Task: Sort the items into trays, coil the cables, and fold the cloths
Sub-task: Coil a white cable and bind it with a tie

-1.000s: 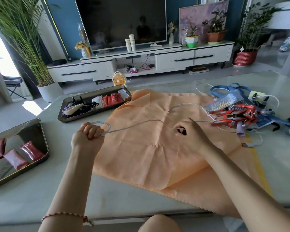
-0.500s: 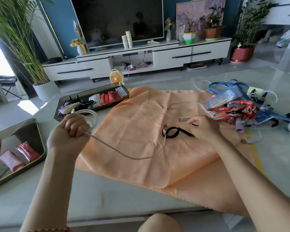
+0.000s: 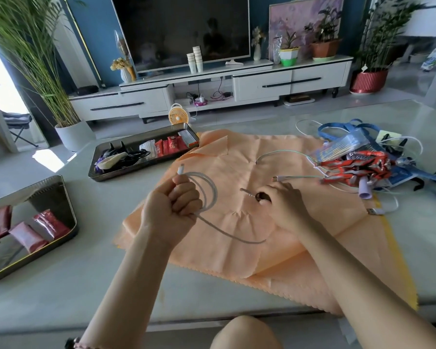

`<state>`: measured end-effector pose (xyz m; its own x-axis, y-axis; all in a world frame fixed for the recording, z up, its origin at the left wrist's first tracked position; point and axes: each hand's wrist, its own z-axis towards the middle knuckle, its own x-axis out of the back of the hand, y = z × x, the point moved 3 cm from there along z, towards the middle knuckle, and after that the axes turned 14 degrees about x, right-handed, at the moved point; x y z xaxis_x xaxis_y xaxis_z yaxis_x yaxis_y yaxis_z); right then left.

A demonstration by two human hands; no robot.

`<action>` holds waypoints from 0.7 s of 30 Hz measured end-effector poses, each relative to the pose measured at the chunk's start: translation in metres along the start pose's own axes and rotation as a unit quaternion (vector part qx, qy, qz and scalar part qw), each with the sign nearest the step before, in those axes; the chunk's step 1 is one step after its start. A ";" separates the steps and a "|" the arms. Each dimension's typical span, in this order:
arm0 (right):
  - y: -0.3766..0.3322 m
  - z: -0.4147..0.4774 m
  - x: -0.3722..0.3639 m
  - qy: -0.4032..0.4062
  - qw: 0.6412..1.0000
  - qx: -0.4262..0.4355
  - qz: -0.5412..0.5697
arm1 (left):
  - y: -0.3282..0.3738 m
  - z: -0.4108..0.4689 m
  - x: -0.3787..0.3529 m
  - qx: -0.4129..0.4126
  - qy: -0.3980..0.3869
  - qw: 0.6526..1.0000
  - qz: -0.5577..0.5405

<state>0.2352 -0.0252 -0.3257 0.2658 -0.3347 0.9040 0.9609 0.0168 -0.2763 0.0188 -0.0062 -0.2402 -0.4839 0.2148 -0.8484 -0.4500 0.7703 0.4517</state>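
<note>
Left hand (image 3: 173,212) grips looped white cable (image 3: 208,195) (smooth) over creased orange cloth (image 3: 239,250).

- White charging cable (image 3: 213,195): wound in loose loops and gripped in the left hand (image 3: 171,207), one plug poking up above the fist. Its tail sags rightward from the grip to the right hand (image 3: 285,205), which holds the far end.
- Orange cloth (image 3: 237,253): spread flat, creased and unfolded, directly beneath the grip.
- Far tray (image 3: 136,170): beyond and left of the grip, holding dark items and red packets.
- Near tray (image 3: 69,202): well left of the grip, with red packets inside.
- Unsorted pile (image 3: 358,167): lanyards and cables tangled, right of the grip.
</note>
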 end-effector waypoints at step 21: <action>0.048 -0.004 0.038 0.039 0.986 -0.120 -0.113 | 0.033 -0.040 0.032 -0.007 0.208 0.950 0.231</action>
<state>0.2911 -0.0411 -0.3064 0.0320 -0.3756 0.9262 0.9467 -0.2859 -0.1487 -0.0421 0.0021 -0.2409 -0.8860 0.2699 -0.3770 -0.1260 0.6423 0.7560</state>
